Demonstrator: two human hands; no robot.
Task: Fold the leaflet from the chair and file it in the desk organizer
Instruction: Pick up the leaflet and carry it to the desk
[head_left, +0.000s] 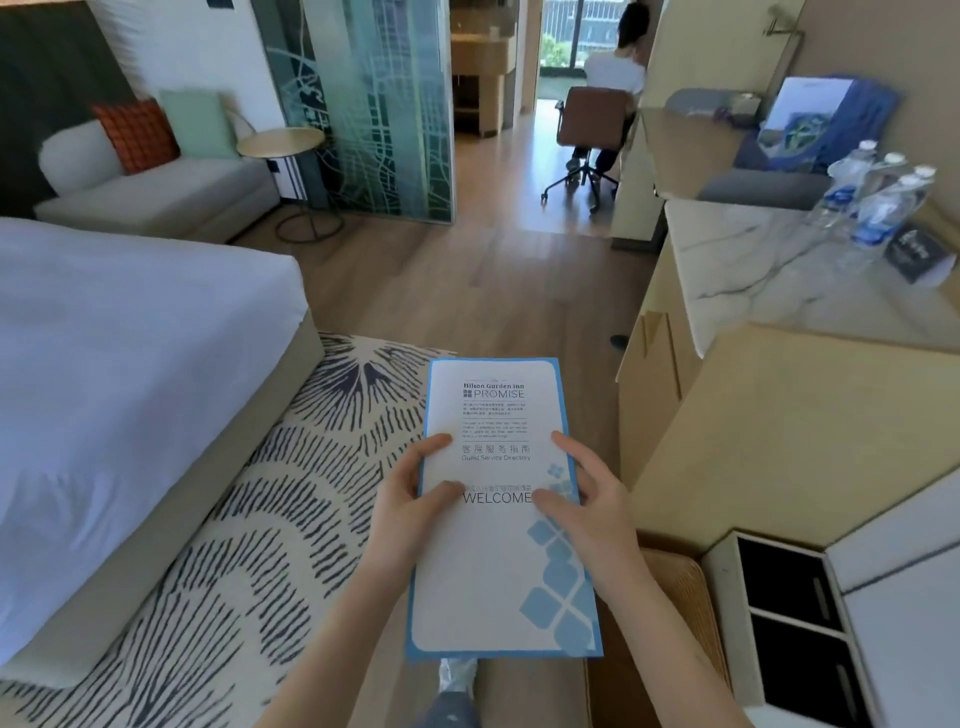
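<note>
A tall white leaflet (501, 561) with a blue border and "WELCOME" print is held flat in front of me above the carpet. My left hand (405, 499) grips its left edge, thumb on the printed face. My right hand (592, 499) grips the right edge in the same way. The leaflet looks closed into one narrow panel. At the far right on the desk stands the desk organizer (810, 124), a blue holder with papers upright in it. A woven tan chair seat (685, 587) shows just under my right forearm.
A bed (119, 364) fills the left side, with a patterned rug (270, 509) beside it. A marble counter (753, 270) carries several water bottles (872, 202). A white box with black slots (789, 623) sits at lower right. A person on a swivel chair (597, 119) sits far ahead.
</note>
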